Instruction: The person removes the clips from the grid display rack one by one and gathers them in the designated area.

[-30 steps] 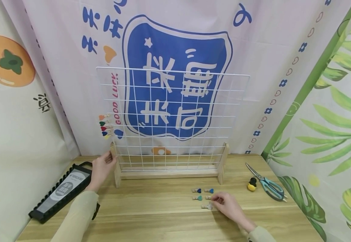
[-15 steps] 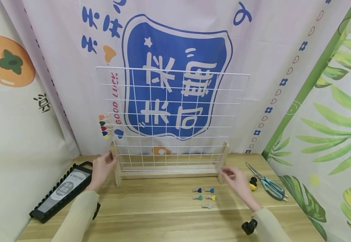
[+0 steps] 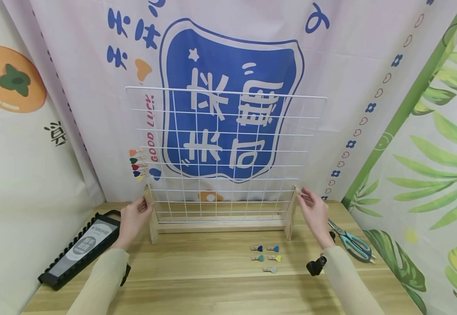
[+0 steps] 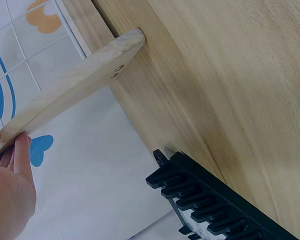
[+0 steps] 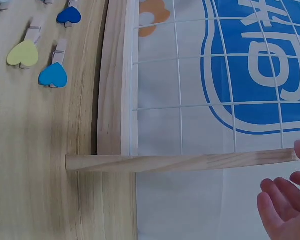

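Since the earlier frames, the right hand (image 3: 315, 214) has been lifted from beside the loose clothespins on the tabletop (image 3: 204, 280) to the top of the right upright (image 5: 190, 163), while the left hand (image 3: 134, 218) has been kept at the left upright (image 4: 70, 82). Near its upper end, the left upright is gripped between the left thumb and fingers. At the other side, the right thumb is placed against the upper end of the right upright; the visible right fingers are loosely bent, with a gap left between them and the wood. The two hands are held well apart, one at each end of the stand.

Between the uprights, the white wire grid panel (image 3: 215, 150) is held standing above a wooden crossbar (image 3: 220, 227). Along its left edge, a column of small coloured clothespins (image 3: 134, 167) is clipped: orange, dark green, red, dark blue and yellow.

In front of the crossbar, toward its right end, five heart-topped clothespins are laid flat: dark blue (image 3: 257, 248) and bright blue (image 3: 273, 248) at the back, teal (image 3: 257, 258) and yellow (image 3: 274, 258) in the middle, pale grey (image 3: 269, 270) nearest the person.

By the left forearm, a black ridged holder (image 3: 79, 249) with a printed label is set at a slant. Beyond the right wrist, teal-handled scissors (image 3: 353, 245) are partly covered. Behind the stand, a curtain (image 3: 220, 43) printed with a blue shield is hung.
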`<state>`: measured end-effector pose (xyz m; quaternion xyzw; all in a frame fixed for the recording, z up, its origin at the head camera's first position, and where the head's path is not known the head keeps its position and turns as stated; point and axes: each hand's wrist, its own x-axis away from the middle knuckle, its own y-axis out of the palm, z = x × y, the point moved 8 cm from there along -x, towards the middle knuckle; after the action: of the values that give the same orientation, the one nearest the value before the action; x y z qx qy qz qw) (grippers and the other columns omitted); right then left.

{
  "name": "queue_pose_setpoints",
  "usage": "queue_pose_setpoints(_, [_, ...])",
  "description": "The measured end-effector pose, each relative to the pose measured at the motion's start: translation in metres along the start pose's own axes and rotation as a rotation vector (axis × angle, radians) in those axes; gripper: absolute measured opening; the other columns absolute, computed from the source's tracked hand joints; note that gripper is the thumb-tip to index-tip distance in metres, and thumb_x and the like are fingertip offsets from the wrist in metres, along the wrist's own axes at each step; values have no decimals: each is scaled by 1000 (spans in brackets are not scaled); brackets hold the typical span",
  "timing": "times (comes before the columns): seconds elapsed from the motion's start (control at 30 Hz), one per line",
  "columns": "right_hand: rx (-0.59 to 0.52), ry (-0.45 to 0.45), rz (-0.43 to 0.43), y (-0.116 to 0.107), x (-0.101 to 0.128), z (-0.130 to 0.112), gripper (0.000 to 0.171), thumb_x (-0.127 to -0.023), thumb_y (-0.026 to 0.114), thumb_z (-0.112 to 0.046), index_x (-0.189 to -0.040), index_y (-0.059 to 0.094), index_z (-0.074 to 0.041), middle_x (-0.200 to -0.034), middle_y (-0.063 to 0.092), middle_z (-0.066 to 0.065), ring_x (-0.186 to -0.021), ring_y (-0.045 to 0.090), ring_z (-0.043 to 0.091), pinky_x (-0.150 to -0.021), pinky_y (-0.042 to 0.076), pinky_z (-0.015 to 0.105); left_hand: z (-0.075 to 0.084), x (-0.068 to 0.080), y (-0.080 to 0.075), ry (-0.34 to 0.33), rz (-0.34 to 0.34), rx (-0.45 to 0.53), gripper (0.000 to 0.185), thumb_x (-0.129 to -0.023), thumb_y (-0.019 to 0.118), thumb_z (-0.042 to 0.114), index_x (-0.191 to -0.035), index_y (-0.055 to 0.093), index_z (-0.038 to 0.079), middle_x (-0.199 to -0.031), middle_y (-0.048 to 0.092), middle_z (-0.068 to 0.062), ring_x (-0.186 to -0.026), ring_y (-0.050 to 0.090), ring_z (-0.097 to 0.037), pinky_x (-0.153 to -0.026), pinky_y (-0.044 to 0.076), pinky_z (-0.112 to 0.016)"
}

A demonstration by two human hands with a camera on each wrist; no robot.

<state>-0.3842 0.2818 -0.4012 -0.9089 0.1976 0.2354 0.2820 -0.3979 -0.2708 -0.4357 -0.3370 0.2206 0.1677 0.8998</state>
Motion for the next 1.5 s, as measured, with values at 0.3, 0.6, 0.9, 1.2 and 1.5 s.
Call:
queue_pose_setpoints(0.3, [16,-3,-64,14,-12,3,38,-96,66,-15,-128,62,4,-120,68,27,-105,71,39,-87,58,40,4,0,1,2,-9,-2,27,-94,62,7,-115,67,-8,-110,70,-30,-98,72,-41,-79,59,-46])
queue_pose_setpoints(0.6, [17,-45,-70,20,-12,-4,36,-96,65,-12,-127,62,5,-120,68,28,-102,72,40,-83,58,39,1,3,-7,-41,-15,16,34,-94,63,8,-122,63,-11,-115,67,-32,-102,71,-43,-82,59,-42])
queue_pose_setpoints(0.9, [63,-69,-12,17,-4,-3,35,-96,64,-9,-127,61,7,-117,68,29,-98,72,42,-79,58,39,-3,-2,-9,-94,-175,62,46,-98,61,15,-134,53,-11,-130,60,-32,-118,63,-43,-96,55,-45])
queue_pose_setpoints(1.2, [91,-112,32,14,2,-4,34,-95,65,-8,-125,62,8,-112,69,29,-92,73,42,-74,59,26,10,-21,-49,-72,-190,74,45,-103,48,14,-145,44,-3,-143,54,-25,-129,56,-41,-104,49,-46])
queue_pose_setpoints(1.5, [68,-158,64,13,3,-12,32,-93,65,-3,-122,62,11,-109,67,34,-89,71,48,-68,32,-13,48,-53,-111,-79,54,206,44,-104,49,29,-139,53,2,-139,58,-22,-104,60,7,-85,47,0])
